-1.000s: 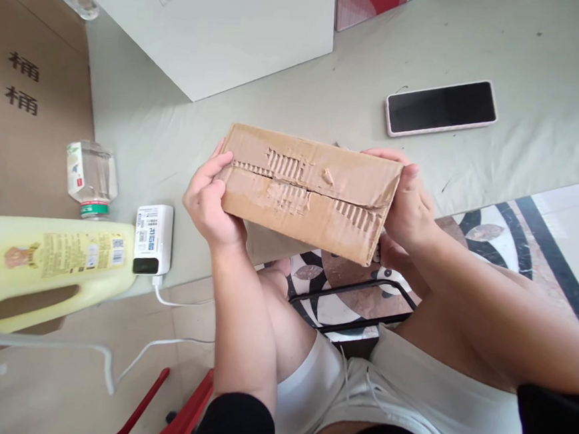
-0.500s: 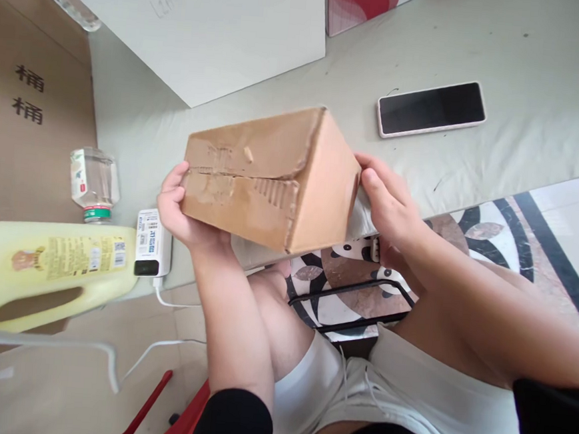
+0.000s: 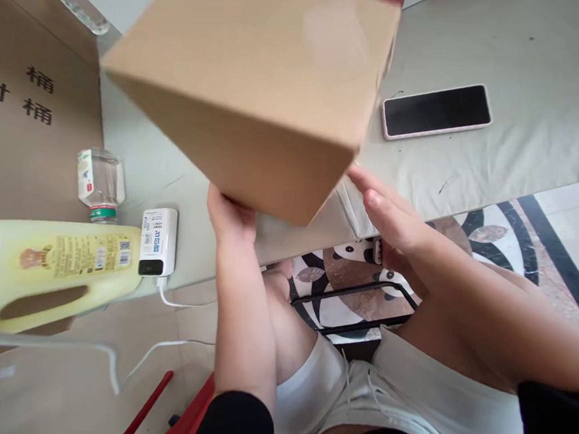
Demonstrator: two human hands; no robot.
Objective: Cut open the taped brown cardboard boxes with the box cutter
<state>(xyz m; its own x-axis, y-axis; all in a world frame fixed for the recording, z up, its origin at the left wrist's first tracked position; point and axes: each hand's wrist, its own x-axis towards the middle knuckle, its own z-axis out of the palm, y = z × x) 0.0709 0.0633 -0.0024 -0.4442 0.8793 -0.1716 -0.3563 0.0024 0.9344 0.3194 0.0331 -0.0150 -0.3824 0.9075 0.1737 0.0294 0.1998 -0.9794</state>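
A brown cardboard box (image 3: 252, 60) is held tilted above the covered surface, its plain broad face upward and a shaded side facing me. My left hand (image 3: 232, 216) grips the box from below at its near side, and most of its fingers are hidden under the box. Beside the box's near right corner is my right hand (image 3: 388, 208), with fingers stretched out. Its fingertips are very close to the cardboard; whether they touch it I cannot tell.
A phone (image 3: 437, 112) lies to the right. On the left are a clear bottle (image 3: 102, 179), a white power bank (image 3: 158, 241) with a cable, a yellow jug (image 3: 59, 272) and a large printed carton (image 3: 28, 156). A red chair (image 3: 173, 415) is below.
The box has been turned and raised toward me, so its taped, torn face no longer shows. My left hand has shifted right and under it; my right hand's fingers have straightened.
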